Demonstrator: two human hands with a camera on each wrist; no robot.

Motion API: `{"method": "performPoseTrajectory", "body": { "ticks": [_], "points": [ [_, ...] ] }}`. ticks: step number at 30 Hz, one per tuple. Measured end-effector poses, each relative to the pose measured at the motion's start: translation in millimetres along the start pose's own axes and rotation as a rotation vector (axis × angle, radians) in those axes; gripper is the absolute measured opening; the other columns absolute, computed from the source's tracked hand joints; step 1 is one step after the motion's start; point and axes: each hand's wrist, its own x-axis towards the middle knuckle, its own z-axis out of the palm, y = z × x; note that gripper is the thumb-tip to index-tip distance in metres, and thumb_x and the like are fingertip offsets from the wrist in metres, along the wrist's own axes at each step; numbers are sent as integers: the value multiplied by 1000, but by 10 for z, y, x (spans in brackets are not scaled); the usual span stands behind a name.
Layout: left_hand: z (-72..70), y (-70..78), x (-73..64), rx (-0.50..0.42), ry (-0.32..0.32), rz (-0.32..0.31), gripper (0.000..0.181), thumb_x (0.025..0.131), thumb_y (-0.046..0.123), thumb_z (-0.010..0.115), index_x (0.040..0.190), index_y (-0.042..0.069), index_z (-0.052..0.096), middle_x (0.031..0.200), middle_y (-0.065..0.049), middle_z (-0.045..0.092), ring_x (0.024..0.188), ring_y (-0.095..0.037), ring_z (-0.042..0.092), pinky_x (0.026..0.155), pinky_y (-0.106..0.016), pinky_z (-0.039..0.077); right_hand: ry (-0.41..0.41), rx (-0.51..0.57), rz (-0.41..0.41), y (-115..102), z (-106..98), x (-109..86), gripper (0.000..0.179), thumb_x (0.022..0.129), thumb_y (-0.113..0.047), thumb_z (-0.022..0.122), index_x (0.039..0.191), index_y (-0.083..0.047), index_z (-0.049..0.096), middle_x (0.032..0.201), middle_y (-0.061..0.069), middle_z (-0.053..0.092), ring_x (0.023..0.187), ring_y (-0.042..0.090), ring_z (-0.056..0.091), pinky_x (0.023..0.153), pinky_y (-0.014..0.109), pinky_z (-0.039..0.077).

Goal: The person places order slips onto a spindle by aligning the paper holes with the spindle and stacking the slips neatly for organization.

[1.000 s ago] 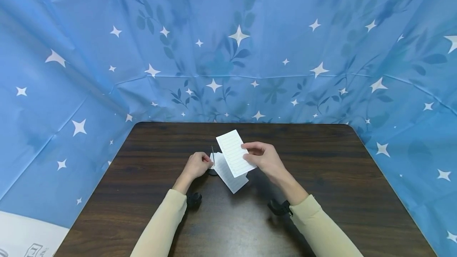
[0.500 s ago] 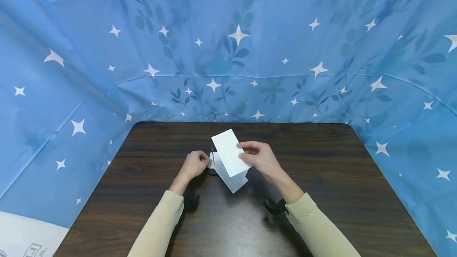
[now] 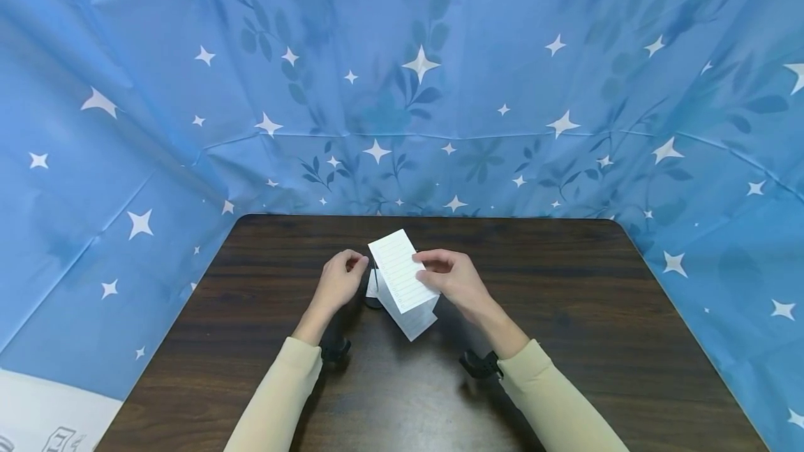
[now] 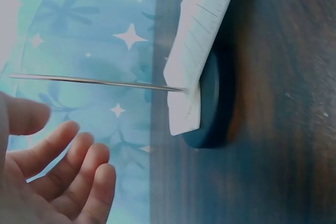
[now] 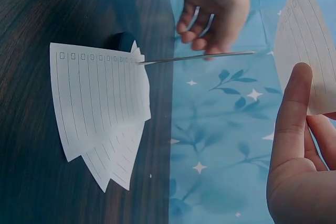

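Note:
A white lined checklist sheet (image 3: pixel 397 264) is pinched by its right edge between the thumb and fingers of my right hand (image 3: pixel 458 281). It is held raised, partly covering the spike. Several similar lined sheets (image 5: pixel 97 95) are pierced near one end by the thin metal spike (image 4: pixel 100 81) of a paper spike holder and fan out low on it. The holder's round black base (image 4: pixel 224 103) sits on the table beneath them. My left hand (image 3: pixel 339 284) hovers just left of the spike, holding nothing; its fingers are loosely bent and apart from the spike in the left wrist view.
The dark wood-grain table (image 3: pixel 597 340) has rounded far corners. Behind it hangs a blue curtain (image 3: pixel 389 103) with white stars and leaves. A white printed surface (image 3: pixel 50 410) shows at the lower left. Black straps with cameras sit on both wrists.
My left hand has come away from the sheets at the spike's foot and risen to the spike's upper part. My right hand has brought its checklist sheet slightly left, over the spike.

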Motion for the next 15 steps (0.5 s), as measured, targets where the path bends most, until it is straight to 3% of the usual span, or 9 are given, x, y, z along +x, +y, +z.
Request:
{"method": "performPoseTrajectory", "body": {
  "ticks": [8,12,15],
  "points": [
    [-60,141,12,-130,73,-13,40,110,32,44,108,3,71,103,-18,70,96,-31,65,87,-47,49,6,-14,25,-10,41,26,31,90,1,72,121,-1,72,125,16,66,98,25,61,77,30,52],
    [-80,198,14,-201,104,-1,42,110,34,45,104,1,71,99,-19,70,96,-35,66,89,-47,49,3,-15,30,-22,67,40,31,90,1,72,120,-1,72,126,16,66,98,25,61,76,29,52],
    [-92,231,5,-222,108,9,40,107,37,52,102,2,71,95,-15,68,89,-31,62,82,-42,48,0,-17,28,-25,82,53,30,90,1,72,120,-1,72,126,16,66,97,25,60,75,28,52]
  ]
}}
